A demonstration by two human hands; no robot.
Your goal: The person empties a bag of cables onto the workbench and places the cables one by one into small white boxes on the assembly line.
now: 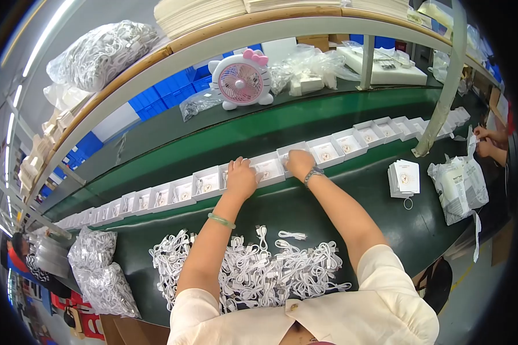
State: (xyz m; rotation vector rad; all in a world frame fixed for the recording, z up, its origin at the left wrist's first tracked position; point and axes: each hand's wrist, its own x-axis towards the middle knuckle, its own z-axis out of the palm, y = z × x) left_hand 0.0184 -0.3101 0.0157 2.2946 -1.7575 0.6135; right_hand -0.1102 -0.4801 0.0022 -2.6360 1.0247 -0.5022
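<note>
printed cards (326,156) inside white boxes (210,195)

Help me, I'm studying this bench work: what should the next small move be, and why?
Perhaps move the left hand to the cable pile and pick one up: several boxes to its left show cables inside, while those right of the right hand seem to show only printed cards. Whether either hand holds anything is hidden.

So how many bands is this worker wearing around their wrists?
2: a pale green bangle a little behind the left hand, and what looks like a watch just behind the right hand. None seem hidden.
</note>
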